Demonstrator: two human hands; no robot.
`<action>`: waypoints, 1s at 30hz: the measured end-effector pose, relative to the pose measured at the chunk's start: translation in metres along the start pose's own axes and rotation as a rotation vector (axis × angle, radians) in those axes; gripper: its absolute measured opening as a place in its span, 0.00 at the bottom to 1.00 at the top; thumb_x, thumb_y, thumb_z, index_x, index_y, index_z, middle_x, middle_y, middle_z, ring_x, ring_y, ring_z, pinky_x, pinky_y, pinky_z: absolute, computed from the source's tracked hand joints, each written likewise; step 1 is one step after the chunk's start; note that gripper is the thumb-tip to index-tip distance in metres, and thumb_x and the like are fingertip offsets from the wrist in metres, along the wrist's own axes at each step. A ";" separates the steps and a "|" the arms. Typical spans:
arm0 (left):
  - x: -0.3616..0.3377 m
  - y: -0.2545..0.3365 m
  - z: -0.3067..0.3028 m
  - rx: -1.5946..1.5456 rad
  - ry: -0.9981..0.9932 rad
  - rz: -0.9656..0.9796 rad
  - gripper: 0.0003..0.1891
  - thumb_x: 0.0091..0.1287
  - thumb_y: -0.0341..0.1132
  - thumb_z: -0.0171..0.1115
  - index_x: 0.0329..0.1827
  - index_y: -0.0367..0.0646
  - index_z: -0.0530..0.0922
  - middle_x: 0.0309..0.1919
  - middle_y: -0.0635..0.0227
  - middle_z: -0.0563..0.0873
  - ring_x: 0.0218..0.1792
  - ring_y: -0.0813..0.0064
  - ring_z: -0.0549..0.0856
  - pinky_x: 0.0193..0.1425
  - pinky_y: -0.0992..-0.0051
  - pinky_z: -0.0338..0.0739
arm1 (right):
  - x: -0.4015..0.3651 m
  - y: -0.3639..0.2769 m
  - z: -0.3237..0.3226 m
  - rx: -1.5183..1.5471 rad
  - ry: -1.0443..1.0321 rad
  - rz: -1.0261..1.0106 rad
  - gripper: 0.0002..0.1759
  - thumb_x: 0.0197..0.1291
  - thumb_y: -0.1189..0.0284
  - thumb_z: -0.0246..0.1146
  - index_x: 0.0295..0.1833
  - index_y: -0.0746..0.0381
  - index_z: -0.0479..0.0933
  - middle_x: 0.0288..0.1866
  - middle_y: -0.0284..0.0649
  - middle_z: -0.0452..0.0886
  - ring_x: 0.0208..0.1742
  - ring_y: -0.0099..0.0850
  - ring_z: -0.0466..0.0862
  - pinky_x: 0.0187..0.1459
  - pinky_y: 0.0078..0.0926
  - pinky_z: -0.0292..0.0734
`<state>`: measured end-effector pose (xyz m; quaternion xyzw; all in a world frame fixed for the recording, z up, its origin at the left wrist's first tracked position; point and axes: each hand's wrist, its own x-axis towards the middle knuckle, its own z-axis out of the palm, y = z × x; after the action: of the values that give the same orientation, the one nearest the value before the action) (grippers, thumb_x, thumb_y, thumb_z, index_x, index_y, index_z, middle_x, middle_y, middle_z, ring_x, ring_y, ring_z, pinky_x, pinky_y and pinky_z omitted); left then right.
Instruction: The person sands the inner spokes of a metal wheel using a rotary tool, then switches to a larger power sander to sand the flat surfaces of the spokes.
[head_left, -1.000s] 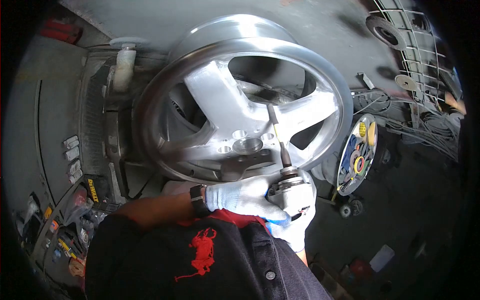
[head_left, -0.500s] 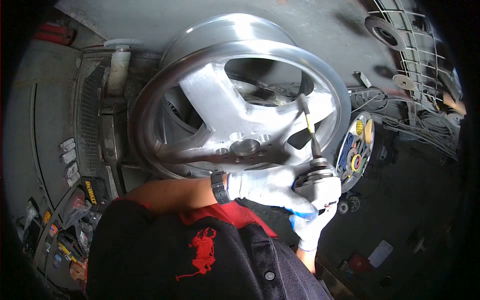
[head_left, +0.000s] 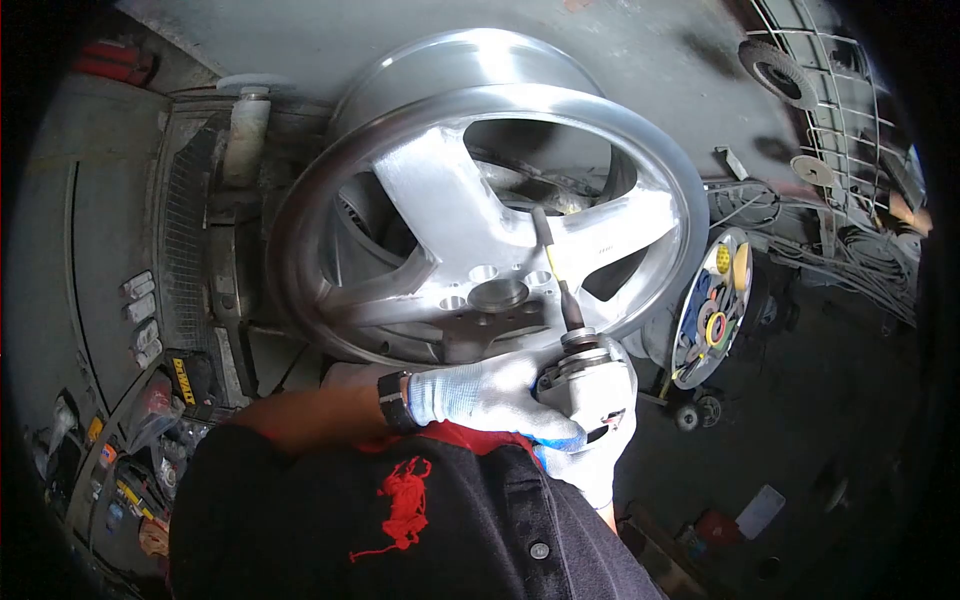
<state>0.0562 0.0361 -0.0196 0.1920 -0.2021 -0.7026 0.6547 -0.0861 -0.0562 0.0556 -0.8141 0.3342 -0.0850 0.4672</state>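
A large silver alloy wheel (head_left: pixel 430 190) with broad spokes stands tilted in front of me. My left hand (head_left: pixel 490 395), in a white and blue glove with a black watch at the wrist, is closed around the head of a power tool (head_left: pixel 585 380). Behind and below it, my right hand (head_left: pixel 600 460), gloved too, wraps the tool's body; part of its fingers is hidden. From the tool a long dark shaft (head_left: pixel 558 270) with a yellow band reaches over the wheel's face, its tip beside the inner end of a spoke near the hub.
Right of the wheel is a round tray (head_left: pixel 688 345) holding discs and small items. Cables (head_left: pixel 850 255) and a wire rack (head_left: pixel 830 80) are farther right. At the left stand a white cylinder (head_left: pixel 246 140), a DEWALT box (head_left: pixel 190 383) and assorted bottles and bags.
Both hands and the tool have moved left and slightly down. The shaft's tip has gone from the right-hand spoke toward the hub. The wheel appears shifted slightly right in view.
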 end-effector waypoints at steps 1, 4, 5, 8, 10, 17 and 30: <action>-0.003 0.003 0.000 0.020 0.007 -0.008 0.35 0.57 0.37 0.78 0.66 0.36 0.71 0.56 0.62 0.83 0.57 0.74 0.80 0.64 0.69 0.76 | 0.001 0.005 0.001 -0.044 0.008 -0.062 0.58 0.35 0.58 0.81 0.72 0.71 0.64 0.64 0.52 0.76 0.61 0.41 0.81 0.64 0.36 0.75; -0.007 0.007 0.003 -0.024 0.022 -0.045 0.35 0.58 0.36 0.77 0.66 0.36 0.70 0.56 0.62 0.82 0.57 0.74 0.80 0.65 0.68 0.76 | -0.007 0.006 0.006 0.136 0.051 0.065 0.59 0.33 0.58 0.82 0.72 0.71 0.64 0.64 0.52 0.76 0.61 0.40 0.81 0.65 0.36 0.75; -0.006 0.007 0.002 0.007 0.005 -0.026 0.35 0.58 0.36 0.77 0.66 0.36 0.70 0.55 0.63 0.82 0.57 0.74 0.80 0.64 0.69 0.76 | -0.007 0.006 0.006 0.135 0.054 0.067 0.59 0.33 0.58 0.82 0.72 0.71 0.64 0.64 0.52 0.76 0.61 0.40 0.81 0.65 0.36 0.75; -0.001 0.009 0.002 0.061 -0.031 -0.047 0.36 0.58 0.37 0.77 0.67 0.37 0.69 0.55 0.63 0.82 0.57 0.75 0.80 0.63 0.69 0.76 | -0.007 0.005 0.003 0.234 0.097 0.110 0.60 0.33 0.56 0.81 0.72 0.72 0.64 0.64 0.52 0.76 0.62 0.41 0.81 0.65 0.37 0.74; 0.005 0.010 0.002 0.085 -0.047 -0.087 0.36 0.58 0.37 0.78 0.67 0.37 0.69 0.55 0.63 0.82 0.56 0.75 0.80 0.63 0.70 0.77 | -0.006 0.005 -0.007 -0.012 0.076 0.092 0.60 0.33 0.54 0.81 0.72 0.72 0.64 0.64 0.52 0.76 0.63 0.41 0.80 0.65 0.38 0.74; 0.045 0.019 0.007 0.227 -0.129 0.098 0.35 0.60 0.35 0.76 0.68 0.38 0.68 0.51 0.65 0.84 0.51 0.76 0.81 0.58 0.72 0.79 | -0.008 0.017 -0.035 0.226 0.309 0.215 0.45 0.53 0.61 0.71 0.73 0.71 0.63 0.60 0.50 0.79 0.57 0.37 0.83 0.61 0.36 0.78; 0.030 0.005 0.009 0.085 -0.078 0.081 0.36 0.58 0.35 0.77 0.68 0.39 0.68 0.54 0.65 0.83 0.55 0.75 0.80 0.64 0.71 0.75 | -0.018 0.033 -0.026 0.273 0.216 0.333 0.50 0.45 0.58 0.76 0.71 0.70 0.67 0.63 0.51 0.79 0.61 0.38 0.82 0.65 0.37 0.74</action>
<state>0.0533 0.0067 -0.0095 0.1836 -0.2647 -0.6732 0.6656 -0.1264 -0.0746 0.0457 -0.6632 0.4974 -0.1375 0.5421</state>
